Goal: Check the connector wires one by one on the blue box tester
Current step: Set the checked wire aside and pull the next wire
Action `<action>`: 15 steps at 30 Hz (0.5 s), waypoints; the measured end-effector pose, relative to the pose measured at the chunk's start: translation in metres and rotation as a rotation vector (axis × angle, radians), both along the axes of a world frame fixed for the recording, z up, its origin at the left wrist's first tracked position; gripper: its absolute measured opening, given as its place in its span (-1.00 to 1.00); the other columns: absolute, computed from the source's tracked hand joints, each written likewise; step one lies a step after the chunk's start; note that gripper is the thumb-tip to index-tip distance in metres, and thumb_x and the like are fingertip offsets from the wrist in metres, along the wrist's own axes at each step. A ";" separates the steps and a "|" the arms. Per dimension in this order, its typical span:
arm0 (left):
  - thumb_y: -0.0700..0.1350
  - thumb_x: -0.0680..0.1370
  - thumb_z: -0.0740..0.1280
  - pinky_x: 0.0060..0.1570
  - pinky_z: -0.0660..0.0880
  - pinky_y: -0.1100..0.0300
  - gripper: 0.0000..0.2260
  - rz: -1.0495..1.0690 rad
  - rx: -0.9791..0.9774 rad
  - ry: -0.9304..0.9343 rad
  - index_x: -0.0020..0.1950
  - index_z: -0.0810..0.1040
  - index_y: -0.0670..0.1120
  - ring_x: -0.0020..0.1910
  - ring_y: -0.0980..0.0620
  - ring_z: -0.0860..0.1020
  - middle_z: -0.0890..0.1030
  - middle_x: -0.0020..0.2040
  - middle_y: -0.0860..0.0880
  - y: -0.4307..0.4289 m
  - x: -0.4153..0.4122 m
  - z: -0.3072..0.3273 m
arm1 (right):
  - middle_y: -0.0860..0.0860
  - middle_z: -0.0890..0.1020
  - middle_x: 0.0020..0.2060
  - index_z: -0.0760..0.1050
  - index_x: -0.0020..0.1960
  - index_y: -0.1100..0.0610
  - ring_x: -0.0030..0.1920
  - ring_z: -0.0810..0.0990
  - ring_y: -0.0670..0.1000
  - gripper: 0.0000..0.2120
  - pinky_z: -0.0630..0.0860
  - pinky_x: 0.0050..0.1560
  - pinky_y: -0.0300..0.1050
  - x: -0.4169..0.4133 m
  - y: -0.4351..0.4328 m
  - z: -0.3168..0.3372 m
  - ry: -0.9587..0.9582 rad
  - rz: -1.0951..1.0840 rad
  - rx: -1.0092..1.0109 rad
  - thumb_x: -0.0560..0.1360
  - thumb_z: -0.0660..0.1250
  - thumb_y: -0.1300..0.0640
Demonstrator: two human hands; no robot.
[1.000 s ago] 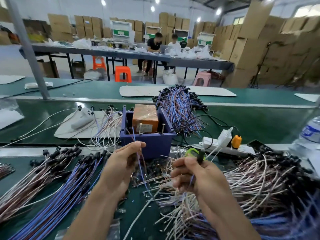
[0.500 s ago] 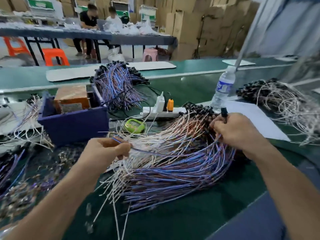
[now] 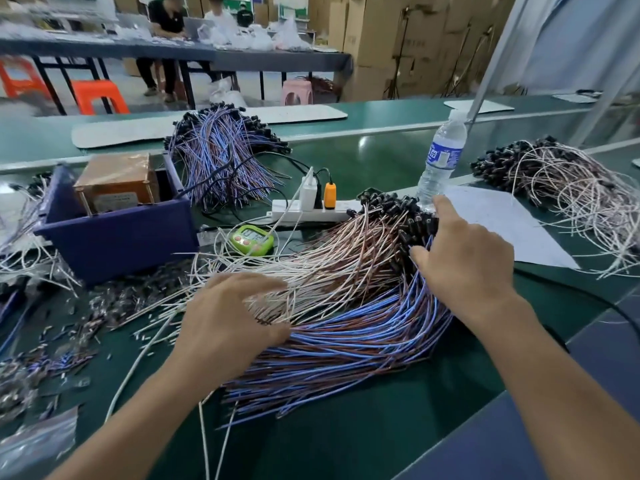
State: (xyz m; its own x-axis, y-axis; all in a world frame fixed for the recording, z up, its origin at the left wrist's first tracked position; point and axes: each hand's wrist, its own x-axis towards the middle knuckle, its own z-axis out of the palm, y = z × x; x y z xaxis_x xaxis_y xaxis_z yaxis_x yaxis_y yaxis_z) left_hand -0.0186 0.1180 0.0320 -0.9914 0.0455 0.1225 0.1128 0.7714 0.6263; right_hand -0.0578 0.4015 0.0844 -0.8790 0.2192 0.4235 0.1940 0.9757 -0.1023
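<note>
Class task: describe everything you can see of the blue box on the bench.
The blue box is an open-topped bin that looks like plastic, dark blue, upright on the green bench at the left. An orange-brown block with a pale label sits inside it. Loose wires lie against its left and front sides. Neither hand touches it.

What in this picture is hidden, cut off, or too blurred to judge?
Head view only:
- Left hand: palm down on the wire pile; any pinched wire is hidden beneath it.
- Right hand: fingers cover the black connectors.
- Blue box: its near wall hides the lower part of the orange tester; the label is too blurred to read.
- Small parts at the left: motion-blurred.
</note>
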 end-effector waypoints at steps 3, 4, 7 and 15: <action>0.11 0.26 0.64 0.21 0.36 0.08 -0.26 0.055 0.133 -0.005 0.37 0.44 0.45 0.14 0.35 0.40 0.43 0.14 0.52 -0.012 -0.001 0.002 | -0.02 0.62 -0.37 0.35 0.49 -0.07 -0.27 0.63 0.16 -0.35 0.52 -0.17 0.00 0.007 -0.026 -0.001 0.076 0.142 -0.082 0.47 0.51 -0.06; 0.11 0.28 0.63 0.18 0.36 0.08 -0.27 0.072 0.179 -0.011 0.37 0.43 0.47 0.13 0.39 0.41 0.47 0.14 0.50 -0.016 -0.002 0.002 | -0.10 0.56 -0.41 0.36 0.48 -0.10 -0.29 0.60 0.11 -0.39 0.53 -0.15 -0.02 0.008 -0.040 -0.003 0.040 0.222 -0.121 0.49 0.50 -0.05; 0.08 0.35 0.61 0.21 0.37 0.07 -0.39 0.121 0.288 -0.025 0.31 0.49 0.47 0.18 0.43 0.40 0.54 0.15 0.43 -0.028 -0.004 0.004 | -0.15 0.50 -0.44 0.42 0.44 -0.14 -0.24 0.63 0.01 -0.48 0.58 -0.06 -0.09 0.010 -0.089 -0.015 -0.066 0.465 -0.224 0.52 0.46 -0.03; -0.16 0.42 0.47 -0.03 0.57 0.20 -0.72 0.222 0.450 0.081 -0.01 0.74 0.22 -0.08 0.26 0.68 0.74 -0.10 0.24 -0.078 0.011 0.001 | -0.05 0.70 -0.20 0.66 0.11 -0.08 -0.13 0.65 0.07 -0.79 0.60 -0.07 -0.04 0.006 -0.213 -0.038 -0.198 0.732 -0.429 0.49 0.40 0.04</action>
State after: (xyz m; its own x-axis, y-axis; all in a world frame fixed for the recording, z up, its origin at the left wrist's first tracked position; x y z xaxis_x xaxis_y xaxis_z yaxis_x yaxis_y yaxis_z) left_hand -0.0074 0.0399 0.0333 -0.9577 -0.2401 0.1585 0.0387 0.4382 0.8980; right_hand -0.0518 0.1880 0.0465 -0.9099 -0.3245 0.2585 -0.4141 0.7468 -0.5204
